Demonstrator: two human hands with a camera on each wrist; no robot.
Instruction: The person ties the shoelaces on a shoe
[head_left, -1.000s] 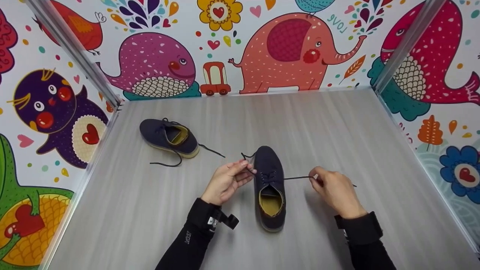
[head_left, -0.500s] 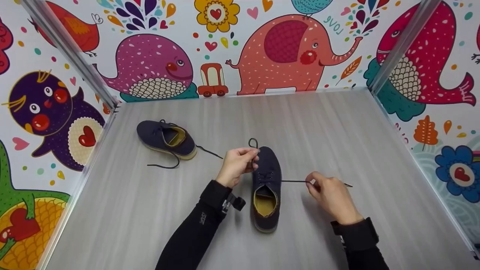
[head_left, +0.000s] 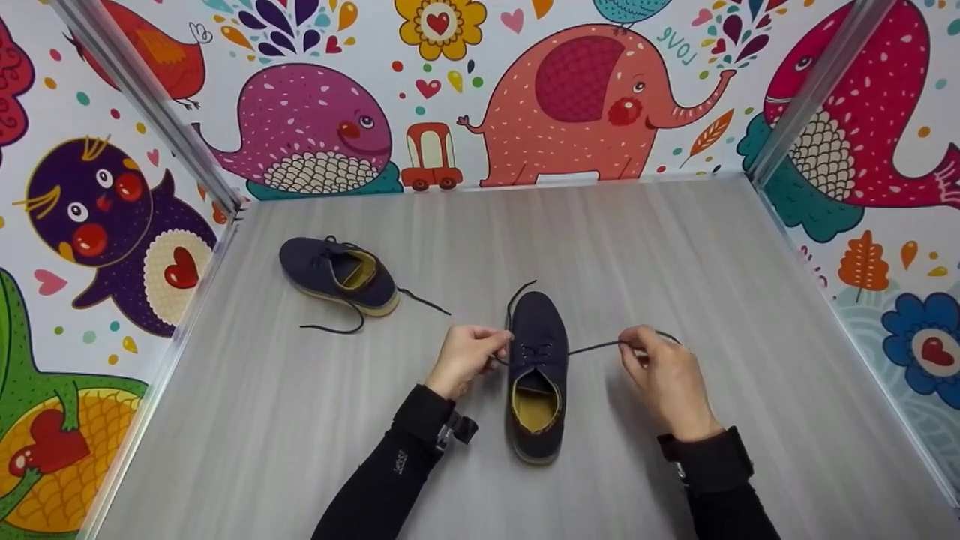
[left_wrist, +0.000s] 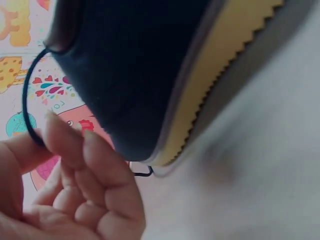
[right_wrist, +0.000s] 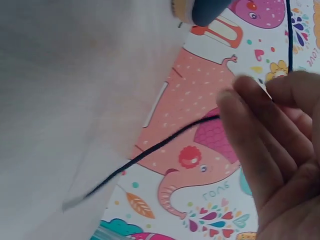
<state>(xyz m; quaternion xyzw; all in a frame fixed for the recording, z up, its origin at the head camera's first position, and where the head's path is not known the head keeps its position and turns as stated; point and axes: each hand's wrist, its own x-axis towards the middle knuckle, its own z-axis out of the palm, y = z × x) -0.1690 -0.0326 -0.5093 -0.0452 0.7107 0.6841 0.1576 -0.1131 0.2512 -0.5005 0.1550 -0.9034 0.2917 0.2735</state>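
Note:
A dark navy shoe point(head_left: 538, 322) with a yellow insole stands between the hands, toe pointing away. At its left side the left hand point(head_left: 466, 358) pinches one dark shoelace point(left_wrist: 26, 95) between thumb and finger; the lace's free end curves up beside the toe. To the right, the right hand point(head_left: 666, 379) pinches the other shoelace point(head_left: 596, 347), which runs fairly straight from the shoe. Past those fingers, its loose end point(right_wrist: 150, 152) trails out with a pale tip. The left wrist view shows the shoe's zigzag-edged pale sole point(left_wrist: 220, 65) near the left hand.
The matching navy shoe point(head_left: 307, 262) lies at the far left, its laces point(head_left: 424, 300) spread loosely on the grey wood-look surface point(head_left: 637, 247). Walls printed with cartoon animals point(head_left: 570, 105) and metal corner posts point(head_left: 817, 82) enclose the back and sides.
The left hand first rose toward the toe with its lace looped, then came back down beside the lacing, gripping nearer the shoe. The right hand stayed nearly in place, its lace end now curving upward.

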